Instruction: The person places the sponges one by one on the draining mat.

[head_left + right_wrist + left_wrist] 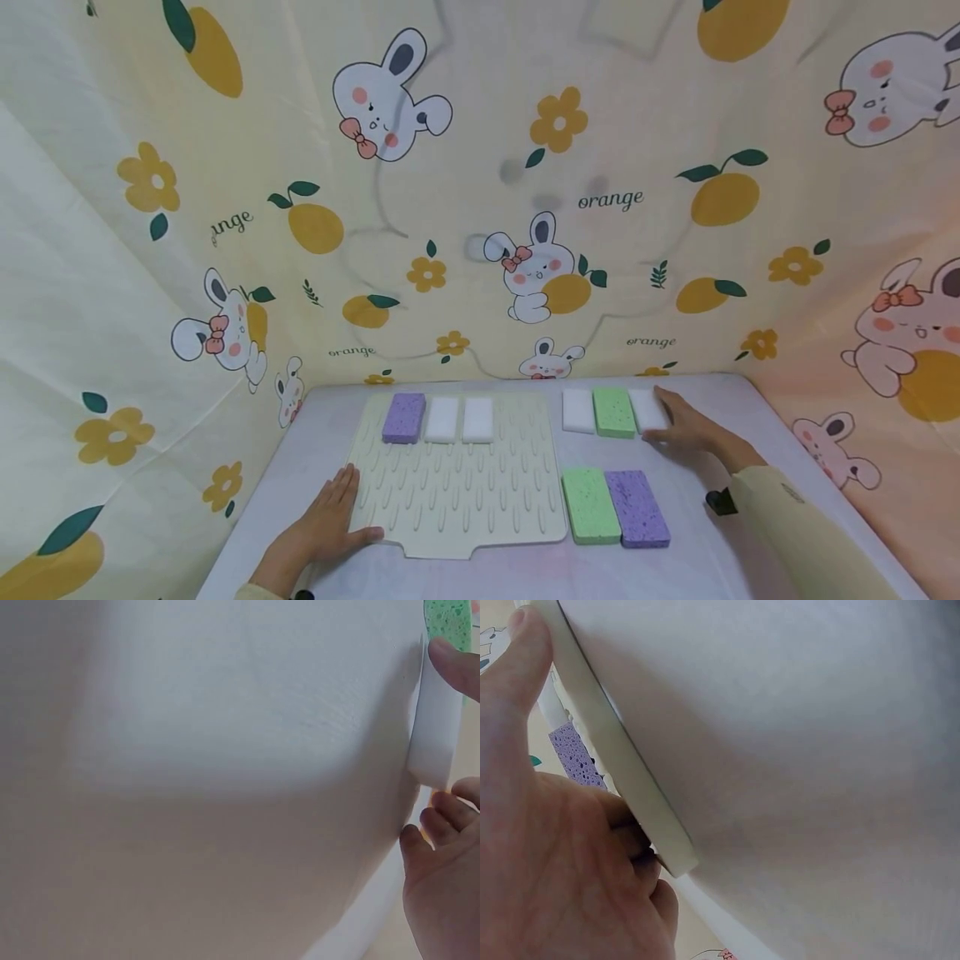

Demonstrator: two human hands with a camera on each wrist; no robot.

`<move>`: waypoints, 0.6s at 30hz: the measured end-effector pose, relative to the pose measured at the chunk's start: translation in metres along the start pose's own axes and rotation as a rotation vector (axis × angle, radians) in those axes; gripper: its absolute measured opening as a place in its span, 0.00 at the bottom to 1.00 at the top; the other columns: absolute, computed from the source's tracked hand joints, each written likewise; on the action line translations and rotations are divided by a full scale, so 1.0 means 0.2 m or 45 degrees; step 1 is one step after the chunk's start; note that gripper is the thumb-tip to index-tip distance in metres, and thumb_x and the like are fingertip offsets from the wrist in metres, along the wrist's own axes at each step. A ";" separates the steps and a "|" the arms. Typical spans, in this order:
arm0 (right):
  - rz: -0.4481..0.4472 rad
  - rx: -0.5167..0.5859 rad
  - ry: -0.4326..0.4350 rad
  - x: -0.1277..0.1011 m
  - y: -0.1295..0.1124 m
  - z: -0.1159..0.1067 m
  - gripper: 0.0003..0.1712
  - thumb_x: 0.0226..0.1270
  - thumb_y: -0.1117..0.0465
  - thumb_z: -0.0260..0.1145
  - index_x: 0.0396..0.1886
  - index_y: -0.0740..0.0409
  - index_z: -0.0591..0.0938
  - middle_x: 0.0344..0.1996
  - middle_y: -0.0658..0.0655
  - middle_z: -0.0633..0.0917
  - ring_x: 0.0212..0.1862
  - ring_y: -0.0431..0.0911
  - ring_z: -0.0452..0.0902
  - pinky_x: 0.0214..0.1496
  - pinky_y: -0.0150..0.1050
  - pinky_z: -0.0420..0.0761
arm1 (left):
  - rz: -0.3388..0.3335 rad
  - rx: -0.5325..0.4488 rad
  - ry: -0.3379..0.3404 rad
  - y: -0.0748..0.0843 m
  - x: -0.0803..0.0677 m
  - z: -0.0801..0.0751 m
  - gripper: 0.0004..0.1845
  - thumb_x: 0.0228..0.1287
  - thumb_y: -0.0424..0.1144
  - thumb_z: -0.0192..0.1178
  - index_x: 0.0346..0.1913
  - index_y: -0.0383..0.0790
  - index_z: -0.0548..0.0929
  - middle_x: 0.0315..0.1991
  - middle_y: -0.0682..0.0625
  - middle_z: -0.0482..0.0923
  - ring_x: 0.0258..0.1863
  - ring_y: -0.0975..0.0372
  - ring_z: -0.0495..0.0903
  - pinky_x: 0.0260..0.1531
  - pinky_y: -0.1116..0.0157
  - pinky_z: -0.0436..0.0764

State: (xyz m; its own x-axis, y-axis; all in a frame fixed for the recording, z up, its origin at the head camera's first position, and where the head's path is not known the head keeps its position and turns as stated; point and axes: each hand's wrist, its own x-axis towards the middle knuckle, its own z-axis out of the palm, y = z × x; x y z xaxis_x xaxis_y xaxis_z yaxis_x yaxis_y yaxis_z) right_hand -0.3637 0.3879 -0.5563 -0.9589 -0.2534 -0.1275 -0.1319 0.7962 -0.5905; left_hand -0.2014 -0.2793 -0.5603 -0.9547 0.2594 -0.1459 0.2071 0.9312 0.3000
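In the head view my left hand [326, 521] rests at the left edge of a cream ridged mat [517, 521], fingers along its side and thumb at its near edge. The left wrist view shows the mat's thick rim [607, 742] beside that hand. My right hand [690, 425] is at the back right, thumb and index finger spanning the near and far ends of a white sponge [647, 410]. In the right wrist view the thumb [446, 660] overlaps one end of this white block, and the other fingers are by its opposite end.
On the mat's back row lie a purple sponge [403, 418] and two white ones [442, 419]. Right of the mat, a white sponge [577, 411] and a green one [613, 412] sit side by side. Nearer are a green sponge [591, 506] and a purple one [637, 508]. Patterned cloth [465, 167] surrounds the table.
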 end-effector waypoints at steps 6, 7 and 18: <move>0.004 0.004 0.006 0.03 0.00 0.01 0.73 0.65 0.44 0.81 0.83 0.79 0.42 0.81 0.84 0.46 0.80 0.81 0.41 0.81 0.76 0.47 | -0.002 0.001 -0.001 0.00 0.00 0.01 0.66 0.65 0.69 0.69 0.80 0.16 0.53 0.82 0.22 0.48 0.83 0.33 0.49 0.83 0.38 0.52; 0.005 0.000 0.008 0.03 0.00 0.01 0.73 0.65 0.44 0.81 0.83 0.79 0.42 0.81 0.84 0.45 0.80 0.81 0.40 0.81 0.76 0.46 | -0.005 0.005 -0.002 0.00 0.00 0.01 0.66 0.65 0.70 0.68 0.80 0.16 0.53 0.82 0.22 0.48 0.84 0.33 0.49 0.83 0.38 0.52; 0.032 -0.033 0.004 0.05 -0.01 0.02 0.73 0.65 0.44 0.81 0.83 0.79 0.42 0.80 0.85 0.46 0.80 0.81 0.41 0.80 0.76 0.47 | -0.019 0.015 -0.003 -0.02 0.01 0.01 0.66 0.64 0.70 0.68 0.80 0.16 0.53 0.83 0.22 0.48 0.84 0.33 0.48 0.83 0.38 0.52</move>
State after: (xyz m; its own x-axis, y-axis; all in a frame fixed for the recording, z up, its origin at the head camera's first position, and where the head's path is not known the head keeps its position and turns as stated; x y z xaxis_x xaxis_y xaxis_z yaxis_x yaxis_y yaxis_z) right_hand -0.3719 0.3819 -0.5601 -0.9627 -0.2317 -0.1393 -0.1146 0.8163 -0.5662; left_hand -0.2037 -0.2808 -0.5643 -0.9572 0.2461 -0.1522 0.1955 0.9378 0.2870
